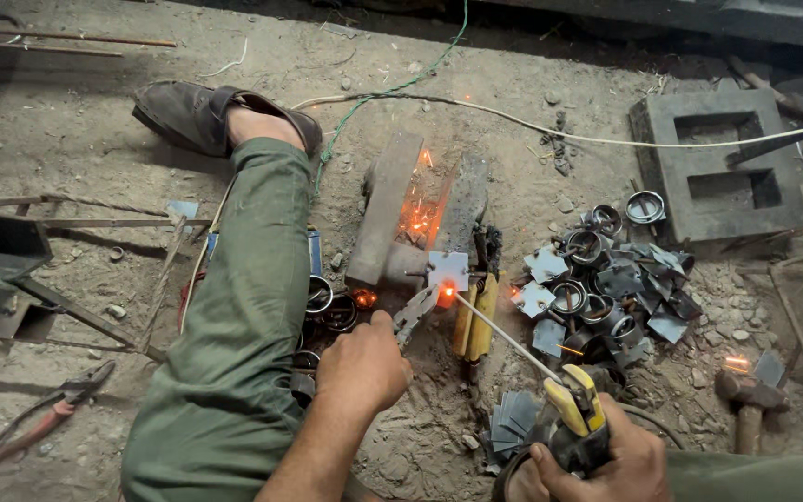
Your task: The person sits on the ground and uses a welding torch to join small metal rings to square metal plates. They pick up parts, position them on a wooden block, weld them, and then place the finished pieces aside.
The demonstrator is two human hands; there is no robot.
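Gripping pliers, the left hand steadies a small square metal plate against a steel block on the dirt ground. The right hand is closed around a yellow electrode holder; its rod touches the glowing plate edge. A pile of finished parts lies just right of it.

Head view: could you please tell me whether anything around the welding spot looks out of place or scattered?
Yes. Cut metal plates and rings lie in a loose, jumbled heap on the dirt right of the glowing weld. Sparks scatter over the wooden block. A hammer and pliers lie apart on the ground.
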